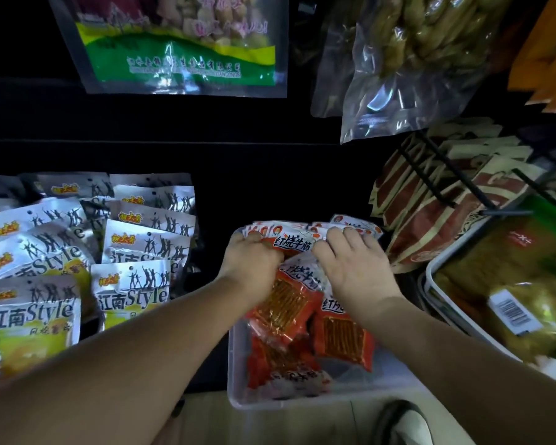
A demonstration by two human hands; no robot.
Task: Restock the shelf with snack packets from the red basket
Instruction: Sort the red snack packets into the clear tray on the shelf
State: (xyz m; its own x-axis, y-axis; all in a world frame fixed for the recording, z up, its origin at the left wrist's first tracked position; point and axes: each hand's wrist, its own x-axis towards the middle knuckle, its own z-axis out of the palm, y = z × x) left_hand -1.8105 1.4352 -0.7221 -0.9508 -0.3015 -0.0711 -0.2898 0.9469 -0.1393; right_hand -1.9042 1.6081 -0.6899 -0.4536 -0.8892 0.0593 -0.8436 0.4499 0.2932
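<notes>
At the left, silver and yellow packets [34, 316] stand in rows, one overlapping the next. Above them hangs a clear bag with a green band [180, 49]. To its right hangs a clear bag of pale greenish pieces [424, 53], and orange packets [546, 59] show at the top right corner. At the right, brown and cream packets [430, 213] lean under a black wire rack [427, 178]. Just beside them, a white tray [430, 274] holds a large green-yellow bag [511, 268] with a barcode label [512, 313]. A shoe [405, 425] is on the floor [270, 422] at the bottom edge.
</notes>
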